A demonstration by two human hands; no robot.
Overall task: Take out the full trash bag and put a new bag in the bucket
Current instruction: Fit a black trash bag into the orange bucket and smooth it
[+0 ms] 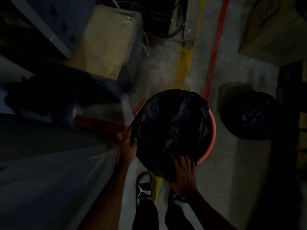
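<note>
A pink bucket [212,130] stands on the concrete floor in front of my feet. A black trash bag [167,128] is spread over its mouth and hides most of the rim. My left hand [127,143] grips the bag's edge at the bucket's left side, thumb over the plastic. My right hand [183,170] holds the bag's near edge, fingers curled into the plastic. A full, tied black trash bag [250,116] sits on the floor to the right of the bucket.
Dim room. A covered yellowish block [106,42] and a grey machine [43,22] stand at the back left. Plastic-covered surfaces [49,171] fill the left. A cardboard box [274,27] is at the back right. Red [214,52] and yellow floor stripes [181,67] run away from me.
</note>
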